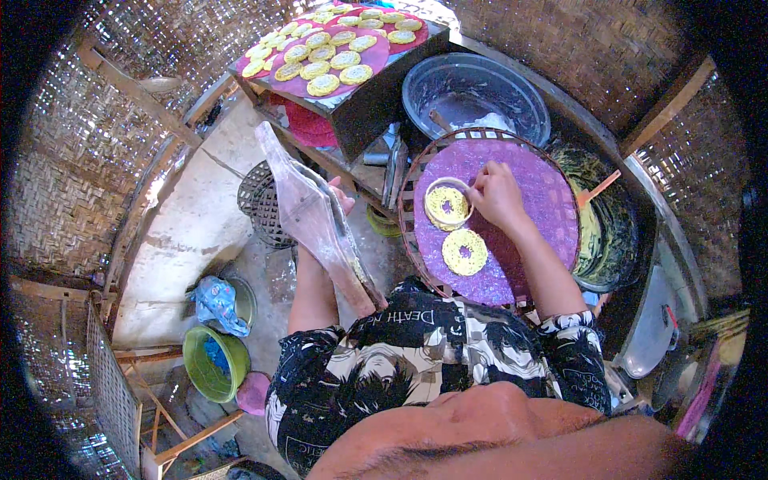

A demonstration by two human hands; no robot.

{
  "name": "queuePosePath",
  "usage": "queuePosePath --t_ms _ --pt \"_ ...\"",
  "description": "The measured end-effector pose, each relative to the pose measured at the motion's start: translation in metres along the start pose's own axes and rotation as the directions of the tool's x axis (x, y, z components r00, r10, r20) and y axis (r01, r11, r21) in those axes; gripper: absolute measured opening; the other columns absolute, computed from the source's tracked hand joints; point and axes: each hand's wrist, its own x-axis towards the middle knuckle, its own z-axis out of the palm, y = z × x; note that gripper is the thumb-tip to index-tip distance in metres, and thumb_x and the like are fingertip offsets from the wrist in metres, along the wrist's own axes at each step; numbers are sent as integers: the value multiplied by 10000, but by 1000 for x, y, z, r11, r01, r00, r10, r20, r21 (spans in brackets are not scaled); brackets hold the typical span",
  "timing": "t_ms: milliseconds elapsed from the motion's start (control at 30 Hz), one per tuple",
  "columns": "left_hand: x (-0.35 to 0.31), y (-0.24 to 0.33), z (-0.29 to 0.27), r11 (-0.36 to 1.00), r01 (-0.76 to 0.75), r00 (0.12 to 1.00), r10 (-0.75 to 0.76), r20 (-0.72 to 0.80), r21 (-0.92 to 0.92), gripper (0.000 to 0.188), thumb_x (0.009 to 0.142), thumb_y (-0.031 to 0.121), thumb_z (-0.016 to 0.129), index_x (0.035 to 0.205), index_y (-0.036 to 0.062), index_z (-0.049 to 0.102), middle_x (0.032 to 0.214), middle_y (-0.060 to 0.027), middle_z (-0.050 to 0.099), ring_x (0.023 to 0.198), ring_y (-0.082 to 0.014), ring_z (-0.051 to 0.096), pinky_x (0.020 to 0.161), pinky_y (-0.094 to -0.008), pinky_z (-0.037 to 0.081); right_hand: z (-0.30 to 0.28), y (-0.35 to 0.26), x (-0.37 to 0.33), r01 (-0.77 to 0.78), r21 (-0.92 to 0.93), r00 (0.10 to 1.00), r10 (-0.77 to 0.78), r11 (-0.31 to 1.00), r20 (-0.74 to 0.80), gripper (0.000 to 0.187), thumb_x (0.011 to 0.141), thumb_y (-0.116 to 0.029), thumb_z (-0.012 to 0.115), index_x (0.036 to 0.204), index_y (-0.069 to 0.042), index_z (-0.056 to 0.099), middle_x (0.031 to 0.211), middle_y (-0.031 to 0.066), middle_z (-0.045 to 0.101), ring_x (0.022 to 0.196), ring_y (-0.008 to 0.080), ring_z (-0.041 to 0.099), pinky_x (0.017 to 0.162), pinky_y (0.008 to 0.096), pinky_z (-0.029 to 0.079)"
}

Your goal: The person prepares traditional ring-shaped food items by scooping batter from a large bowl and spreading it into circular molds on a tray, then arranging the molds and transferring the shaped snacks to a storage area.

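In my left hand (342, 198), whose fingers show only in part, is a long wooden press (308, 210) with tapered ends, held tilted. My right hand (498, 194) pinches the side of a pale round ring mould (427, 208). The mould stands around a yellow ring of dough strands (448, 210) on a purple sheet (528, 248). Just nearer to me lies a second yellow dough ring (453, 256), flat, with a small hole in its middle. The sheet rests on a round woven tray (406, 220).
A table (376, 104) at the back holds pink sheets with several yellow rounds. Beside it stands a wide dark basin (412, 88). Right of the tray, an orange-handled spatula (600, 188) leans in a yellow-smeared basin (628, 260). A black basket (260, 204) and green tub (196, 372) are left.
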Motion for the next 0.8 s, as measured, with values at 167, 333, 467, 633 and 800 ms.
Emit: queuePosePath --t_ms 167,333,467,633,800 --pt "-1 -1 2 999 22 992 -28 -126 -46 144 690 40 634 724 110 512 637 47 482 565 -82 471 909 -356 349 2 22 26 -60 -105 980 39 993 -195 173 654 -182 603 623 -12 614 833 127 544 831 286 485 745 378 412" --pt "-3 -9 -5 943 -60 991 95 -94 328 181 653 13 660 649 123 516 619 53 484 566 -76 477 912 -377 348 13 37 40 -168 -185 967 125 968 -224 171 660 -186 605 663 -18 635 855 118 548 862 279 486 755 374 414" --pt "-8 -23 -35 991 135 990 -134 -50 13 186 653 3 659 642 121 515 617 52 487 573 -71 479 914 -379 346 25 41 40 -150 -237 971 97 960 -220 179 671 -206 614 673 -30 643 850 110 545 858 278 489 751 372 418" --pt "-8 -31 -39 994 99 995 -99 -3 -49 158 665 2 647 693 111 536 642 43 503 580 -83 488 886 -384 374 27 46 38 -134 -271 973 76 953 -217 206 683 -246 630 685 -41 652 828 106 545 844 278 494 739 371 422" --pt "4 1 -1 976 155 977 -128 -170 154 149 734 80 598 878 92 563 747 -13 569 689 -193 567 743 -364 462 -29 5 35 -55 -128 973 24 990 -231 335 733 -319 594 851 -8 626 921 151 541 915 296 494 777 382 412"
